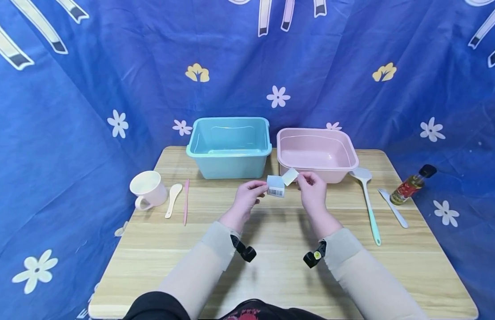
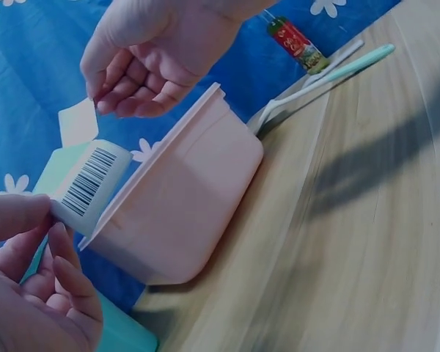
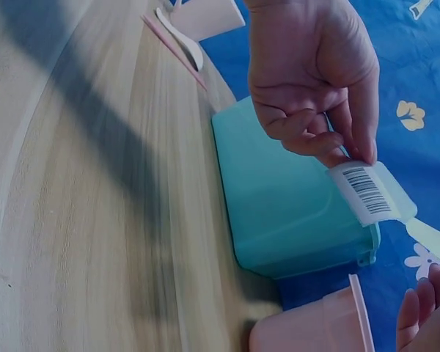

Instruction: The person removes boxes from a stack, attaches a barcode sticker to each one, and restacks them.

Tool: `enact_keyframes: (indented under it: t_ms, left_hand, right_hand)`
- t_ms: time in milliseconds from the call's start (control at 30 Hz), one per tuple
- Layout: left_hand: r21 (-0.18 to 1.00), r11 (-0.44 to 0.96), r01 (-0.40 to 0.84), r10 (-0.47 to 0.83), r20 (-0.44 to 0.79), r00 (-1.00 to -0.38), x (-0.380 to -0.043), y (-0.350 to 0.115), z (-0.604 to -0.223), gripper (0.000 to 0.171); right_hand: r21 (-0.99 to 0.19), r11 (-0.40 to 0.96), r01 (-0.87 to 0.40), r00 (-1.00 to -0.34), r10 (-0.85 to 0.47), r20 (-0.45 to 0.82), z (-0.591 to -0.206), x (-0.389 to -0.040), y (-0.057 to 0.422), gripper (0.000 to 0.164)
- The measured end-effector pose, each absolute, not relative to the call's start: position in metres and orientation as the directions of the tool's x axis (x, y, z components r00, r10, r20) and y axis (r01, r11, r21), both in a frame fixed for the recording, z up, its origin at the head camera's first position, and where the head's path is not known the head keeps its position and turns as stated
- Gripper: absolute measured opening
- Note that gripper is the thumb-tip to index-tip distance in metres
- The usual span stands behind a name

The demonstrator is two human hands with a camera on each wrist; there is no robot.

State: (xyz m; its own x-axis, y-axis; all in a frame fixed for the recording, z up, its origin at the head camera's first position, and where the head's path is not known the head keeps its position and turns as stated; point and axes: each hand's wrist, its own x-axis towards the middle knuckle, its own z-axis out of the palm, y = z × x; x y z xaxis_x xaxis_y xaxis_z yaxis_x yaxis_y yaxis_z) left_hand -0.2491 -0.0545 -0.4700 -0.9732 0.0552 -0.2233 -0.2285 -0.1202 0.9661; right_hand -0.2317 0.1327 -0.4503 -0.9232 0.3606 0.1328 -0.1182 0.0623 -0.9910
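Note:
My left hand (image 1: pixel 247 198) pinches the edge of a small note pad (image 1: pixel 275 186), pale blue with a white strip that carries a barcode. My right hand (image 1: pixel 313 191) pinches a small pale square paper slip (image 1: pixel 290 176) by its outer corner. In the left wrist view the slip (image 2: pixel 78 123) stands up at the top edge of the pad (image 2: pixel 95 180), and the two touch there. Both hands hold these things above the table, in front of the tubs. Whether the slip is still stuck to the pad I cannot tell.
Behind the hands stand a blue tub (image 1: pixel 231 166) and a pink tub (image 1: pixel 317 171). On the left are a white mug (image 1: pixel 149 189), a spoon (image 1: pixel 173 200) and a thin pink stick (image 1: pixel 186 202). A spatula (image 1: pixel 367 200), a knife (image 1: pixel 393 209) and a sauce bottle (image 1: pixel 409 189) lie on the right.

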Motion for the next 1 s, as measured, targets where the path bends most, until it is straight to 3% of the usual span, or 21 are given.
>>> enact_keyframes:
  t_ms: [333,667,1000]
  left_hand:
    - [0.922,-0.162,-0.352,0.102,-0.339,-0.935,-0.253,-0.055,-0.481,0.013]
    - [0.885,0.007,-0.465,0.106,-0.463,-0.880,-0.250,-0.052,-0.527,0.022]
    - [0.879,0.030,-0.476,0.040,-0.477,-0.878,-0.242,-0.048,-0.545,0.017]
  right_hand:
    - [-0.997,0.042,-0.064,-0.920,0.384,0.075,-0.452,-0.232,0.143,0.013]
    - [-0.996,0.078,-0.049,-0.920,0.384,0.076,-0.431,-0.214,0.139,0.015]
    - [-0.994,0.077,-0.074,-0.924,0.369,0.098,-0.449,-0.225,0.140,0.014]
